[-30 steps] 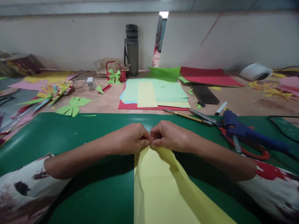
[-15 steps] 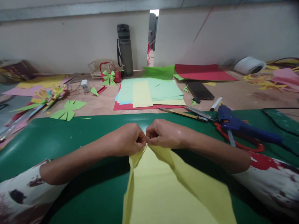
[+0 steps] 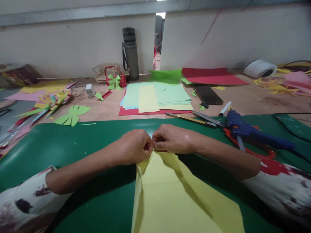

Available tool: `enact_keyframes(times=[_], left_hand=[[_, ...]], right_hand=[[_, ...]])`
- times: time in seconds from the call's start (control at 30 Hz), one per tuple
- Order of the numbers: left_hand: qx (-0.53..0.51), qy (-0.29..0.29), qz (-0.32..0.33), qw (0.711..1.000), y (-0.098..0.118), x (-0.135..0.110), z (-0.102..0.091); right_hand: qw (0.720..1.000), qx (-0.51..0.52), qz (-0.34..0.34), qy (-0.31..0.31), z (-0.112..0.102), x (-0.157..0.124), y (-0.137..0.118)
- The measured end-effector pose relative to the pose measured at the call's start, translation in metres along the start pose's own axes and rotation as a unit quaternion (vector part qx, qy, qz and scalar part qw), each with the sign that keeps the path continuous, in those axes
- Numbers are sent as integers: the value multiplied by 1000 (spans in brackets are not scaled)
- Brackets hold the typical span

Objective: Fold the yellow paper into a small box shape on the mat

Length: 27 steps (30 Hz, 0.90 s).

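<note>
A sheet of yellow paper [image 3: 175, 194] rises toward me from the green mat [image 3: 102, 197], its sides folded upward and its far end gathered narrow. My left hand [image 3: 137, 146] is closed in a pinch on the left of that far end. Pressed close beside it, my right hand [image 3: 170, 139] pinches the same end from the right. The fingertips of both hands meet, and they hide the exact spot where the paper is gripped.
Right of my hands lie a blue glue gun [image 3: 250, 127], red-handled scissors [image 3: 262, 150] and a yellow cutter [image 3: 191, 119]. Behind are stacked coloured sheets [image 3: 170, 94], a phone [image 3: 208, 94] and a grey bottle [image 3: 132, 60]. Green paper cut-outs [image 3: 73, 115] sit at left.
The yellow paper's left edge has shifted slightly right, and my left forearm moved a little right with it. Both hands keep their pinch.
</note>
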<state>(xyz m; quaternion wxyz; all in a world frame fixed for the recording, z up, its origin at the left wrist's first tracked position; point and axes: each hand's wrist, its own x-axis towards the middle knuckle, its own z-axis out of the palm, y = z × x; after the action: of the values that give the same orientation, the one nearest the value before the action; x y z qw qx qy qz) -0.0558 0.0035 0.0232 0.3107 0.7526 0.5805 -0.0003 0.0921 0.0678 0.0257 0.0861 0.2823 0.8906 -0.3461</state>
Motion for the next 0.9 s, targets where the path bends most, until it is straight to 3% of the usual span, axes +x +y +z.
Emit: enact_keyframes(times=[0.33, 0.5, 0.67, 0.9], left_hand=[[10, 42, 3, 999, -5, 2, 3], [-12, 13, 16, 1000, -8, 2, 1], [-44, -34, 67, 996, -11, 2, -3], [-37, -51, 63, 996, -11, 2, -6]], right_hand=[[1000, -3, 12, -14, 2, 2, 0], [993, -95, 59, 28, 4, 2, -9], [993, -104, 47, 28, 3, 1, -11], [993, -106, 51, 24, 4, 3, -8]])
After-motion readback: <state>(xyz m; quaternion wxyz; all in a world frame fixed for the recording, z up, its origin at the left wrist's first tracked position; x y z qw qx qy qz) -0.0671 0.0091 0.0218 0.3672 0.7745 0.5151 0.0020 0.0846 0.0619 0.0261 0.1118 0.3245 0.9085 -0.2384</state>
